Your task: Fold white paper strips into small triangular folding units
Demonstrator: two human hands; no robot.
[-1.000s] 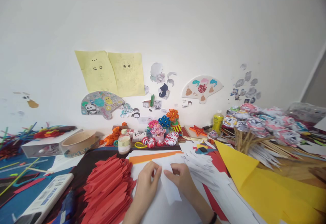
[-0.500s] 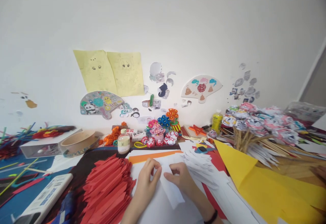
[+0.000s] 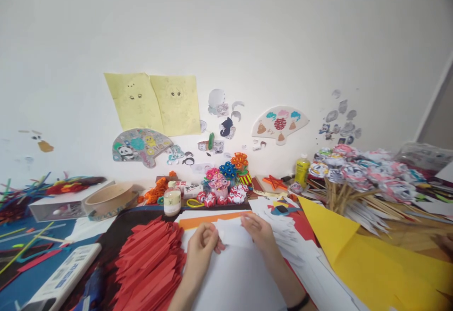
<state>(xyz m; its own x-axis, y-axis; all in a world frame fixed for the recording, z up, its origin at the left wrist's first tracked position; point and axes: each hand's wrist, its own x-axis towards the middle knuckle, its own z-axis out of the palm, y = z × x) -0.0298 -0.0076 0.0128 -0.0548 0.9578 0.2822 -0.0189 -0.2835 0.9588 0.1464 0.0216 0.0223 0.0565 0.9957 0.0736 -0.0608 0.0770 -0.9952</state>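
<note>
Between my hands lies a small piece of white paper (image 3: 233,232), pale against a larger white sheet (image 3: 240,275) beneath, so its edges are hard to make out. My left hand (image 3: 203,244) has curled fingers closed at the paper's left side. On the other side, my right hand (image 3: 261,235) pinches near the upper right edge, thumb and fingertips close together. Left of my left forearm is a thick pile of folded red paper strips (image 3: 150,261). Several white paper strips (image 3: 283,238) lie fanned out beyond my right hand.
A glue bottle (image 3: 172,199) stands behind the red pile, beside small paper and beaded flowers (image 3: 217,181). Yellow paper (image 3: 382,264) covers the right side, below a bunch of paper flowers on sticks (image 3: 354,169). At left are a round tan container (image 3: 109,197) and a glue gun (image 3: 92,285).
The folded white strip that hung down between my hands no longer shows there. My right hand has moved up and its fingers have extended; my left hand has turned slightly.
</note>
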